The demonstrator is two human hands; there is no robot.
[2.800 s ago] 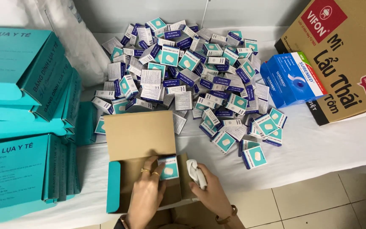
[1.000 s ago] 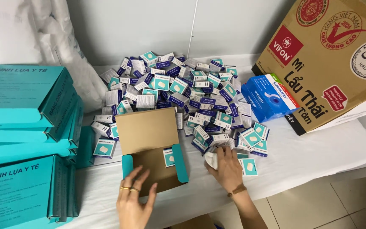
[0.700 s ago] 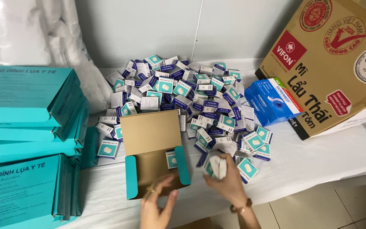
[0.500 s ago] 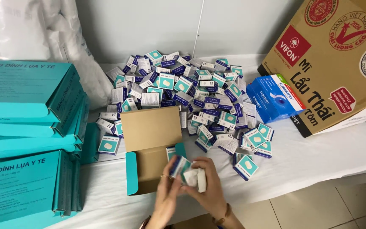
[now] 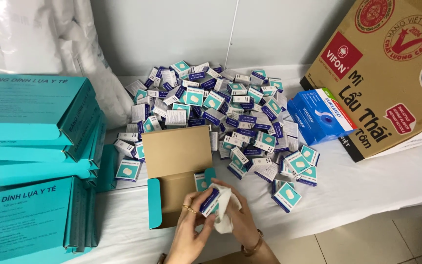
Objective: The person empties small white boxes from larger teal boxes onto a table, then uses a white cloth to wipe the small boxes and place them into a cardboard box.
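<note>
My left hand [image 5: 189, 230] and my right hand [image 5: 242, 224] meet over the front right corner of an open teal carton [image 5: 174, 182] with a brown inside. Between them they hold a small blue and white box [image 5: 210, 201] and a folded white paper leaflet [image 5: 224, 211]. The left fingers pinch the small box; the right hand grips the leaflet beside it. One small teal box [image 5: 201, 180] stands inside the carton against its right wall. Behind the carton lies a big heap of small teal, white and blue boxes [image 5: 221, 110].
Stacks of closed teal cartons [image 5: 30, 117] fill the left side of the white-covered table [image 5: 367, 186]. A blue box [image 5: 321, 115] and a large brown cardboard box [image 5: 391, 73] stand at the right. White plastic bags [image 5: 40, 34] lean at the back left.
My right hand picked a small box from the heap's front edge and brought it back to the carton, where my left hand joined it; the leaflet now shows between them.
</note>
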